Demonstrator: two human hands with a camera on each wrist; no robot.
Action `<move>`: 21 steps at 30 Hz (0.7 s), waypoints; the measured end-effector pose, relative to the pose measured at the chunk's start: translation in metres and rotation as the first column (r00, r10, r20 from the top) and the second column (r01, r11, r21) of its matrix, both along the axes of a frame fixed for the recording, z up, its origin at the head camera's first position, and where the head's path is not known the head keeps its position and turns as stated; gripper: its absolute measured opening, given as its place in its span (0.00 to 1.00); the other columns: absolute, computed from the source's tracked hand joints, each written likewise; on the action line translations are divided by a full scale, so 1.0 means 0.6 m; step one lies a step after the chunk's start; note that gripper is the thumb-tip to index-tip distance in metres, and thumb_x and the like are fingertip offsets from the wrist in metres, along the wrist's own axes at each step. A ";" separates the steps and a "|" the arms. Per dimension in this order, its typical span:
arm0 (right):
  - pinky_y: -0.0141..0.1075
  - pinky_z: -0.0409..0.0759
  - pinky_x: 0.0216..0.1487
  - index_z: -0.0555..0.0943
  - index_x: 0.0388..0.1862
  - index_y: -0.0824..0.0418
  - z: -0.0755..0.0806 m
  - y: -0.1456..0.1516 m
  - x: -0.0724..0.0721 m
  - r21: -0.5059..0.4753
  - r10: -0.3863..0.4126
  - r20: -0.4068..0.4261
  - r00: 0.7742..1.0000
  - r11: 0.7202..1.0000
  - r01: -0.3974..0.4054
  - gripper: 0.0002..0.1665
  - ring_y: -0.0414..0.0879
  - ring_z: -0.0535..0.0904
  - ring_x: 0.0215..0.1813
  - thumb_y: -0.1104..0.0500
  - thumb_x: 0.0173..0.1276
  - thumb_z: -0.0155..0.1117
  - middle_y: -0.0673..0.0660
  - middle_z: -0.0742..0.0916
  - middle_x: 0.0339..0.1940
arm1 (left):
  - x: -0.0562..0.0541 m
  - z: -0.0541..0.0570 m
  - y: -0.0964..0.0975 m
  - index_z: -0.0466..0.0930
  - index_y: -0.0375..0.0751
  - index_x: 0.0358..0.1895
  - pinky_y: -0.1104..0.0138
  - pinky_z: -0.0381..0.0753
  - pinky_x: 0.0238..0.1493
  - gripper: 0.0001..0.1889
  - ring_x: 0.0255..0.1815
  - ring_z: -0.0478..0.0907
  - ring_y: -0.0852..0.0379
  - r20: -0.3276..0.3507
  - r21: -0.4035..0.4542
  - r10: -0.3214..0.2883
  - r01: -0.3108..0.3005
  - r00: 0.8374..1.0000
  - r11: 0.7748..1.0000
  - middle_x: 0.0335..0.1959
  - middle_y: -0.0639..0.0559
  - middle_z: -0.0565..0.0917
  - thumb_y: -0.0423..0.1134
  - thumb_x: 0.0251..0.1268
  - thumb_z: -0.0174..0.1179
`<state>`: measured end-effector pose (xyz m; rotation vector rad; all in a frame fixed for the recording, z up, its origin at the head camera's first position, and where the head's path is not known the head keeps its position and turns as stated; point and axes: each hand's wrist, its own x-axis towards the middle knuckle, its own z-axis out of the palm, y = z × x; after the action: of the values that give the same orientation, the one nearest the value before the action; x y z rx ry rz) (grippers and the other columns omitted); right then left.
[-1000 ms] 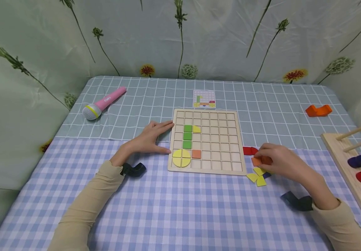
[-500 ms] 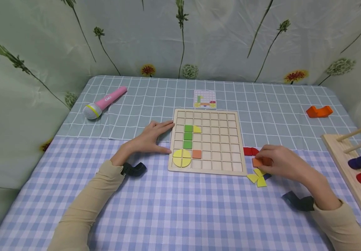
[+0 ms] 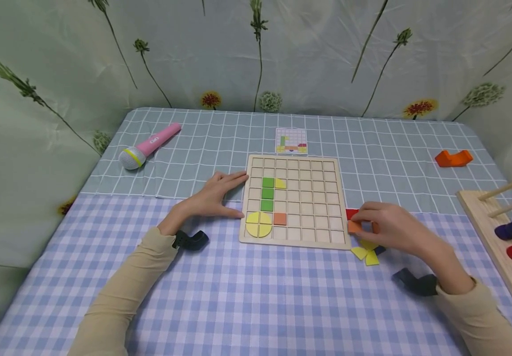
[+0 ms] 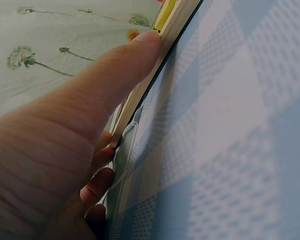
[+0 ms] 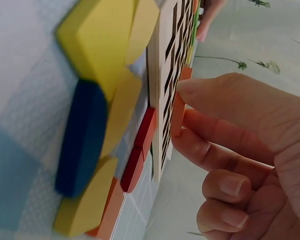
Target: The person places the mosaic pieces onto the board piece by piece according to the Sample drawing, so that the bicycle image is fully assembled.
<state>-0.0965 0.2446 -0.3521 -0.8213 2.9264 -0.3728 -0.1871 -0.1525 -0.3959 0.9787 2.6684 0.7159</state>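
A wooden grid board (image 3: 311, 210) lies mid-table, bearing several green squares (image 3: 267, 194), a yellow quarter piece (image 3: 280, 184), a yellow circle of quarters (image 3: 258, 224) and one orange square (image 3: 280, 219). My left hand (image 3: 211, 198) touches the board's left edge with thumb and extended fingertips. Just off the board's right edge, my right hand (image 3: 389, 225) pinches an orange square tile (image 5: 178, 112) between thumb and fingers. Below that hand lie red pieces (image 5: 139, 150), yellow quarter pieces (image 3: 371, 258), a dark blue piece (image 5: 82, 137) and another orange piece (image 5: 109, 212), partly hidden.
Behind the board lies a small pattern card (image 3: 291, 141). A pink toy microphone (image 3: 151, 146) rests at the back left. An orange block (image 3: 453, 158) sits at the back right, near a wooden peg rack (image 3: 483, 222) with blue and red rings.
My right hand has lifted an orange tile from the loose pieces and shifted left towards the board. The left hand has stayed at the board's edge.
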 end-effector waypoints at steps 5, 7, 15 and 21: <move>0.28 0.72 0.30 0.86 0.34 0.54 -0.006 -0.008 -0.003 -0.053 0.066 -0.073 0.995 0.996 -0.070 0.09 0.35 0.71 0.29 0.59 0.50 0.73 0.46 0.83 0.31 | 0.001 0.001 0.002 0.53 0.45 0.73 0.55 0.59 0.56 0.52 0.57 0.59 0.48 0.002 -0.002 0.000 0.000 1.000 1.000 0.76 0.48 0.55 0.55 0.45 0.71; 0.29 0.74 0.31 0.86 0.34 0.54 -0.007 -0.011 -0.004 -0.066 0.093 -0.114 0.989 0.993 -0.101 0.10 0.34 0.72 0.29 0.59 0.50 0.73 0.45 0.83 0.31 | 0.002 0.002 0.002 0.53 0.45 0.73 0.55 0.59 0.56 0.51 0.57 0.59 0.48 0.004 -0.001 0.002 -0.002 1.000 1.000 0.76 0.48 0.55 0.55 0.46 0.71; 0.30 0.75 0.33 0.86 0.36 0.56 -0.006 -0.034 -0.011 -0.066 0.133 -0.133 0.982 0.988 -0.143 0.11 0.36 0.74 0.31 0.58 0.51 0.73 0.46 0.84 0.32 | 0.001 0.000 0.001 0.54 0.45 0.73 0.54 0.59 0.55 0.51 0.57 0.59 0.48 0.001 -0.001 0.004 -0.004 1.000 1.000 0.76 0.47 0.55 0.55 0.47 0.70; 0.31 0.75 0.33 0.86 0.35 0.57 -0.008 -0.050 -0.016 -0.067 0.172 -0.140 0.975 0.981 -0.183 0.10 0.37 0.75 0.32 0.59 0.52 0.72 0.48 0.84 0.33 | 0.001 -0.001 0.002 0.53 0.46 0.74 0.54 0.58 0.57 0.51 0.57 0.58 0.49 0.014 -0.001 0.010 -0.010 1.000 1.000 0.76 0.49 0.54 0.54 0.46 0.71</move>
<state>-0.1063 0.2148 -0.3569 -1.1533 2.9423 -0.4387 -0.1866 -0.1515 -0.3966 0.9576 2.6629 0.7205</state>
